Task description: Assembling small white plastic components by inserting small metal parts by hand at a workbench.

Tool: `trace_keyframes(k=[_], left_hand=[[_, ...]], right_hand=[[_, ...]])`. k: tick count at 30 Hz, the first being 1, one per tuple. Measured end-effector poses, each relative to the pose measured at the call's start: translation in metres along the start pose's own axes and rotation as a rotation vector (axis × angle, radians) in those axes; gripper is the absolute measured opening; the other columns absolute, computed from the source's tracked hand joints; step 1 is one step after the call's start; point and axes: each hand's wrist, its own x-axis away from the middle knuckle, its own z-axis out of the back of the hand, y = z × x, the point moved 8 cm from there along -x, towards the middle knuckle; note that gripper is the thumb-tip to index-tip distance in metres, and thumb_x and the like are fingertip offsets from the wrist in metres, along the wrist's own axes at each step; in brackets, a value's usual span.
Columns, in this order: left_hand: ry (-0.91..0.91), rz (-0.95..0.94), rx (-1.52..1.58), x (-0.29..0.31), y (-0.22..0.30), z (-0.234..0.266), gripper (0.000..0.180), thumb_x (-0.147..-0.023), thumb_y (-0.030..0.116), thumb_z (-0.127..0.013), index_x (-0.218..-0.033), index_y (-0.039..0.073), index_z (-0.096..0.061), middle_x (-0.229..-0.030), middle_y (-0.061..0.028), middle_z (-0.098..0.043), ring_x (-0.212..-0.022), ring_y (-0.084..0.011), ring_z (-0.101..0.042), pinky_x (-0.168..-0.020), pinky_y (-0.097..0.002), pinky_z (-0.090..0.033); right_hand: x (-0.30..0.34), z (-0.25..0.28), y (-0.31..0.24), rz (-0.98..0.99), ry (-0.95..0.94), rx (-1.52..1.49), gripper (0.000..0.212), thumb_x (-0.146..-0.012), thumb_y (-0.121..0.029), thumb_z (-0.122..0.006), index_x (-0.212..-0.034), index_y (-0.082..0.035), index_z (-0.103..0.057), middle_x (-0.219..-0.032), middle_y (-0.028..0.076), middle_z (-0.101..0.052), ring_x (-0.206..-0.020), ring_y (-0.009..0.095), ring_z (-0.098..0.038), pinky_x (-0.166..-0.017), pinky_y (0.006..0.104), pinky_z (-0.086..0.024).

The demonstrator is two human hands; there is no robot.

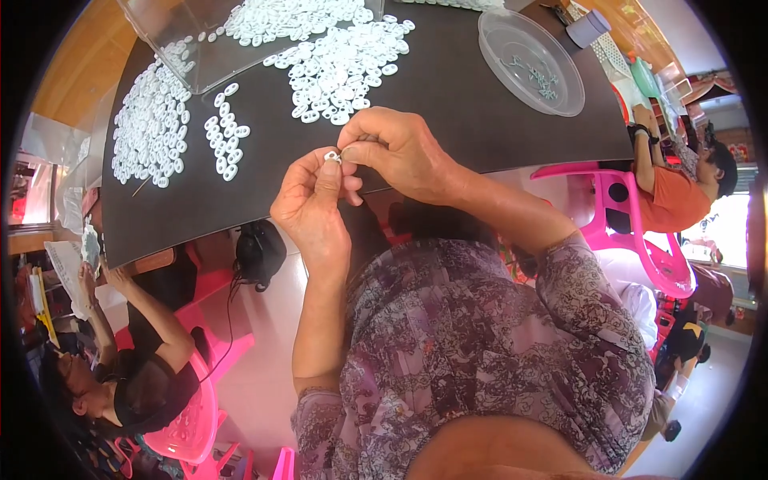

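Observation:
Between the thumb and fingers of my left hand (314, 196) is a small white oval plastic piece (332, 157) with holes in it. My right hand (400, 152) pinches at the piece's right side, thumb and forefinger together; whatever lies between those fingertips is too small to make out. Both hands meet just above the table's near edge. Beyond them spreads a heap of the same white oval pieces (340, 72). Another pile of white pieces (152, 120) lies at the left, with a short double row of pieces (226, 132) beside it.
A clear rectangular box (232, 74) stands tilted at the far left of the dark table (448, 104). To the far right sits a round clear dish (500, 68) holding small greenish bits (544, 82). Other people sit left and right, near a pink plastic chair (632, 212).

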Motion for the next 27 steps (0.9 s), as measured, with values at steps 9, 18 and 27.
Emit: trace_keyframes(k=[9, 18, 27], left_hand=[[0.019, -0.032, -0.039, 0.002, -0.004, 0.001, 0.01, -0.087, 0.002, -0.055, -0.091, -0.006, -0.06, -0.071, -0.0094, -0.062, -0.054, -0.0109, -0.056, -0.044, -0.0221, -0.044], [0.037, 0.064, 0.0, -0.003, -0.009, 0.006, 0.01, -0.088, 0.002, -0.055, -0.093, -0.006, -0.059, -0.073, -0.0093, -0.063, -0.056, -0.0104, -0.057, -0.045, -0.0215, -0.045], [0.044, 0.081, -0.001, -0.005, -0.011, 0.007, 0.01, -0.088, 0.001, -0.055, -0.093, -0.007, -0.058, -0.072, -0.0105, -0.063, -0.055, -0.0119, -0.058, -0.045, -0.0224, -0.046]], right_hand=[[0.001, -0.011, 0.001, 0.133, -0.013, 0.215, 0.008, -0.081, -0.008, -0.054, -0.082, 0.0, -0.056, -0.075, 0.009, -0.055, -0.069, 0.019, -0.054, -0.062, 0.0313, -0.044], [0.0, -0.011, 0.01, 0.004, -0.069, 0.062, 0.012, -0.086, -0.009, -0.051, -0.087, 0.001, -0.057, -0.076, 0.007, -0.058, -0.072, 0.014, -0.056, -0.066, 0.0286, -0.045], [-0.001, -0.01, 0.015, -0.104, -0.089, -0.013, 0.011, -0.085, -0.009, -0.054, -0.087, 0.002, -0.059, -0.073, 0.004, -0.062, -0.067, 0.008, -0.055, -0.061, 0.0238, -0.045]])
